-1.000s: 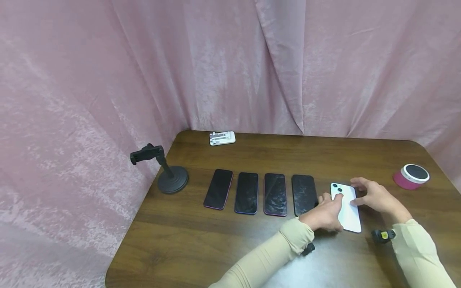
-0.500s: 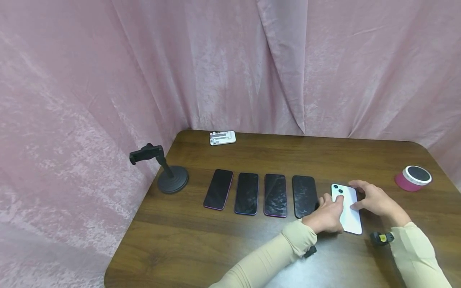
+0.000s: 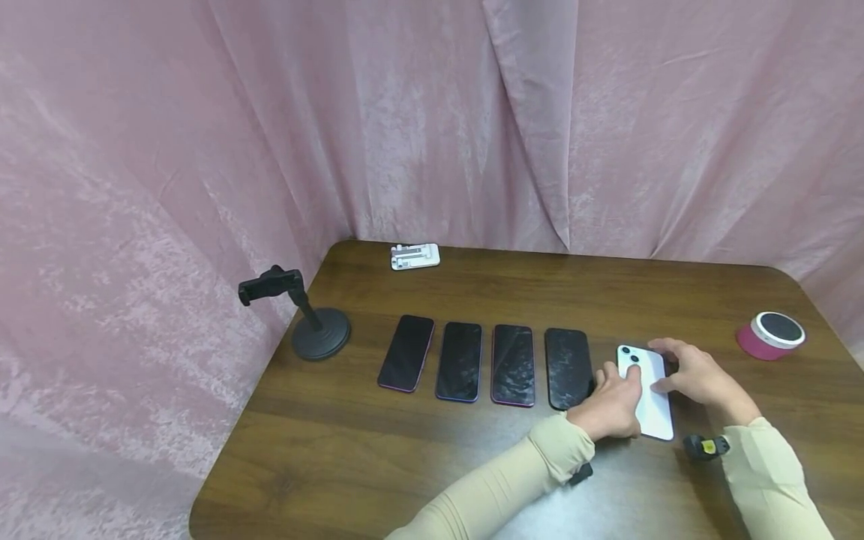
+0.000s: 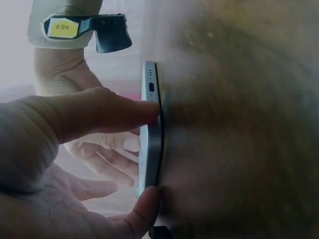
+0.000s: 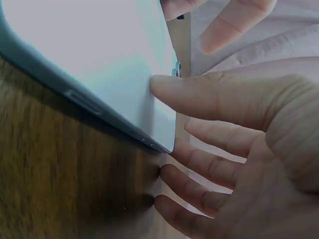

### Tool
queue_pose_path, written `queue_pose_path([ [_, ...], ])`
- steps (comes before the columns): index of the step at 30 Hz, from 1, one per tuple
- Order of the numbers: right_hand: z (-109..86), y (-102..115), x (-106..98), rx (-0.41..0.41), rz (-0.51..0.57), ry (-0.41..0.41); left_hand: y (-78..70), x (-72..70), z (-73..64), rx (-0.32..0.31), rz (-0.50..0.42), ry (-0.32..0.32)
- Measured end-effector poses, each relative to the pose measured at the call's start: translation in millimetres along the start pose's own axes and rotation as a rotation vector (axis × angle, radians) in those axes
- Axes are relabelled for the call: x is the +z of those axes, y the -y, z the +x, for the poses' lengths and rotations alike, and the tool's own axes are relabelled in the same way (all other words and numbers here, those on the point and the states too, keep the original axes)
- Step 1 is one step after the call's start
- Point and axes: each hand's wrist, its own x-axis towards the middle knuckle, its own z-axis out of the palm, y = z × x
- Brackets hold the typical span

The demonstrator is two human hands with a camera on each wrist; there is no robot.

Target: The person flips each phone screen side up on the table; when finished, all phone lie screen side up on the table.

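A white smartphone (image 3: pixel 653 397) lies back up on the wooden table, its two camera lenses at the far left corner. My left hand (image 3: pixel 610 403) holds it from the left; in the left wrist view the thumb (image 4: pixel 142 113) and a finger (image 4: pixel 145 206) touch its edges. From the right, my right hand (image 3: pixel 698 379) has its thumb (image 5: pixel 174 92) on the white back and fingers at the far right corner. To the left, a black-screened phone (image 3: pixel 567 367) lies partly behind my left hand.
Further left lie three more dark phones (image 3: pixel 513 365), side by side. A black phone stand (image 3: pixel 320 334) is at the left edge, and a white folding holder (image 3: pixel 415 256) sits at the back. A pink and white round speaker (image 3: pixel 769 335) stands to the right.
The head view has shifted slightly. Both hands stay on the white smartphone with almost no visible movement.
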Motion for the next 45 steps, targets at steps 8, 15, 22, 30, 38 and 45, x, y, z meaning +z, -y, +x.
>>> queue_pose_path([
  [8, -0.2, 3, 0, -0.070, -0.013, -0.002, -1.7, -2.2, -0.5, 0.010, 0.026, -0.012],
  [15, -2.8, 5, 2, -0.101, 0.034, -0.008, -2.3, -2.0, -3.9, 0.037, 0.044, -0.046],
  [22, -4.0, 8, -2, -0.107, 0.054, 0.002, -3.2, -1.6, -3.2, 0.040, 0.032, -0.044],
  [30, -11.0, 8, -1, -0.149, 0.116, -0.004, -4.7, -0.1, -3.8, 0.039, 0.056, -0.022],
  [38, -16.4, 12, -6, -0.155, 0.139, -0.015, -5.6, 4.5, -4.0, 0.075, 0.095, -0.024],
  [45, -14.1, 19, -15, -0.168, 0.118, -0.030, -5.4, 2.6, -2.0, 0.123, 0.089, -0.023],
])
